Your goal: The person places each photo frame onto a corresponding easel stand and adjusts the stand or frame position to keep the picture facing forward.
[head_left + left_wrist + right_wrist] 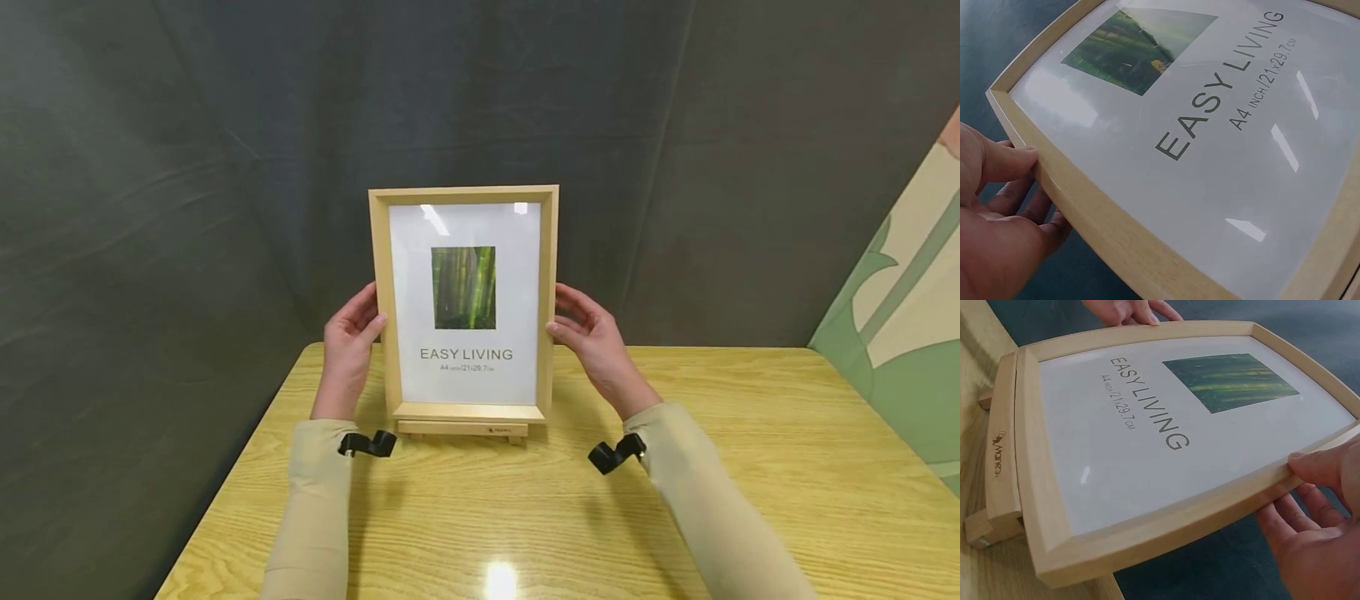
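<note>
One thumb in front and fingers behind, the left hand [349, 350] pinches the left side of the picture frame [464, 302]. That frame stands between the hands, long axis roughly upright, its lower edge right by the ledge of a wooden easel [461, 428] on the table [465, 508]; whether it rests there, I cannot tell. Rightward, the right hand [596, 346] pinches the opposite side at about matching height, neither hand nearer.

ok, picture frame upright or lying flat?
Upright: the head view shows the picture frame standing, lettering level, bottom edge at the wooden ledge. Any slight backward lean: cannot tell.
</note>
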Demonstrator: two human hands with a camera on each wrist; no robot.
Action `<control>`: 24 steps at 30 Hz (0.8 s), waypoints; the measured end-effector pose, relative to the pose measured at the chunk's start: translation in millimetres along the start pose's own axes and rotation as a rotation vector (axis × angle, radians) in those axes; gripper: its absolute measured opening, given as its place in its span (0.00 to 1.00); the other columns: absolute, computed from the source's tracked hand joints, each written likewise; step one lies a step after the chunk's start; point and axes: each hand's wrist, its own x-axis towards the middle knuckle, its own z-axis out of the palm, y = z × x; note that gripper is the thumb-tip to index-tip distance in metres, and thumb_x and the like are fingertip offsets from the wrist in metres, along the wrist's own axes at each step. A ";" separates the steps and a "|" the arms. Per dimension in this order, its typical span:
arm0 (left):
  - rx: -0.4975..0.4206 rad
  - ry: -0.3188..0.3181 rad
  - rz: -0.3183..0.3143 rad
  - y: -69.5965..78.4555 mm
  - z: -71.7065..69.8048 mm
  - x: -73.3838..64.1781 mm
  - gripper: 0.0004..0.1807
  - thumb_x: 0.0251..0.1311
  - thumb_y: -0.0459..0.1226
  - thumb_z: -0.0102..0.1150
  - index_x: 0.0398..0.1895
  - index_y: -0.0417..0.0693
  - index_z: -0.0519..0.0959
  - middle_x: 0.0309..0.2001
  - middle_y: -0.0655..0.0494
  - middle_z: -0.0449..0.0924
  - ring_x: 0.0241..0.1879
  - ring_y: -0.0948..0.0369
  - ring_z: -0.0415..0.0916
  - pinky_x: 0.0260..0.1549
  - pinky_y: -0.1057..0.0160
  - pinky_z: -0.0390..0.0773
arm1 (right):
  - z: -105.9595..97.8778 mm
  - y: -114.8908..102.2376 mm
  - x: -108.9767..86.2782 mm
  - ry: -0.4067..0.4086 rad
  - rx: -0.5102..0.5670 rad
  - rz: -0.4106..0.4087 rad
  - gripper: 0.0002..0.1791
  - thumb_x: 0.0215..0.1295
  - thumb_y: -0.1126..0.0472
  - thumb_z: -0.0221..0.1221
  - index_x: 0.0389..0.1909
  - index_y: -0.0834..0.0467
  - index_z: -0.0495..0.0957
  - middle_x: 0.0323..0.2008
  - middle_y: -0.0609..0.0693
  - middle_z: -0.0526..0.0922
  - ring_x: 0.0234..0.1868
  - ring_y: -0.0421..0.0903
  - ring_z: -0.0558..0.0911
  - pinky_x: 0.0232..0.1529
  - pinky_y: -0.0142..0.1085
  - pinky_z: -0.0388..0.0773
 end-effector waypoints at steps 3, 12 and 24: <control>0.016 0.010 -0.007 0.9 0.9 -0.3 0.25 0.61 0.21 0.54 0.63 0.36 0.71 0.58 0.40 0.73 0.53 0.56 0.73 0.47 0.68 0.77 | -0.5 0.5 1.6 -0.008 -0.008 -0.001 0.32 0.65 0.74 0.57 0.69 0.59 0.62 0.58 0.56 0.69 0.53 0.47 0.76 0.48 0.32 0.77; 0.057 0.056 -0.049 2.9 3.8 -1.5 0.24 0.62 0.24 0.56 0.62 0.40 0.73 0.56 0.46 0.75 0.51 0.56 0.73 0.47 0.69 0.76 | -2.9 1.0 3.3 -0.019 -0.030 0.011 0.32 0.66 0.73 0.56 0.70 0.57 0.62 0.59 0.57 0.68 0.53 0.47 0.76 0.48 0.32 0.77; 0.100 0.027 -0.282 -4.5 -0.9 -16.3 0.25 0.69 0.40 0.52 0.68 0.45 0.66 0.56 0.49 0.71 0.54 0.57 0.70 0.49 0.66 0.74 | -5.1 -0.2 -1.7 -0.029 -0.074 0.042 0.31 0.67 0.66 0.58 0.70 0.55 0.61 0.60 0.56 0.69 0.54 0.48 0.76 0.55 0.39 0.74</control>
